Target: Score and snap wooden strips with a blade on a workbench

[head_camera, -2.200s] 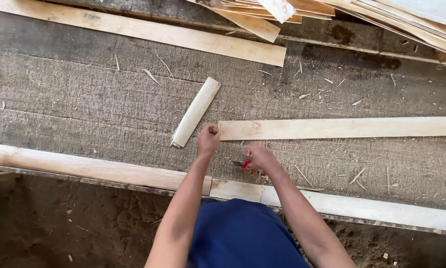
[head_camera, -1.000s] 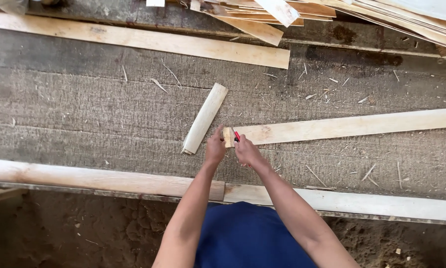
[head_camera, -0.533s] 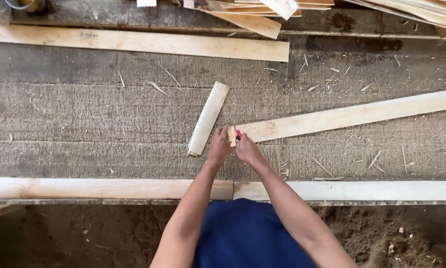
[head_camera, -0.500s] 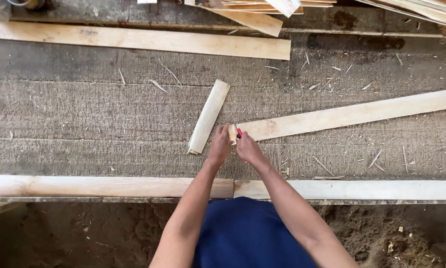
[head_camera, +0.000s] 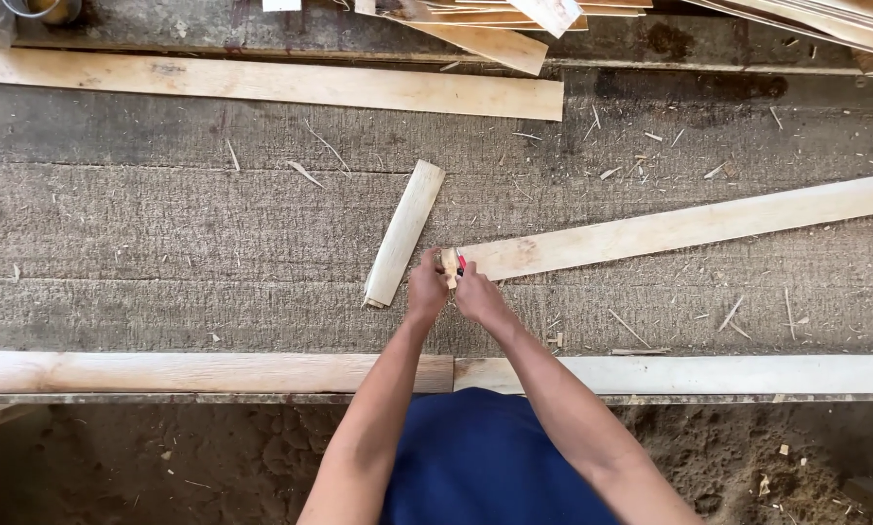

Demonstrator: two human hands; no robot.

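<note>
My left hand (head_camera: 425, 290) and my right hand (head_camera: 477, 295) meet at the near end of a long pale wooden slat (head_camera: 684, 227) that lies slanted across the grey workbench (head_camera: 164, 233). Between the fingers sits a small pale wooden piece (head_camera: 448, 264), pinched by the left hand against the slat's end. A small red tool tip (head_camera: 461, 262) shows above the right hand, which grips it. Just left of my hands lies a short wooden offcut (head_camera: 402, 233), tilted.
A long plank (head_camera: 261, 86) lies along the far side of the bench, with a stack of slats (head_camera: 514, 24) behind it. Two boards (head_camera: 203, 371) run along the near edge. Wood splinters are scattered about. Dirt floor (head_camera: 164, 457) lies below.
The long slat has swung from level to slanted, its far end now higher in view. My hands have moved to its near end and closed together on a small wooden piece.
</note>
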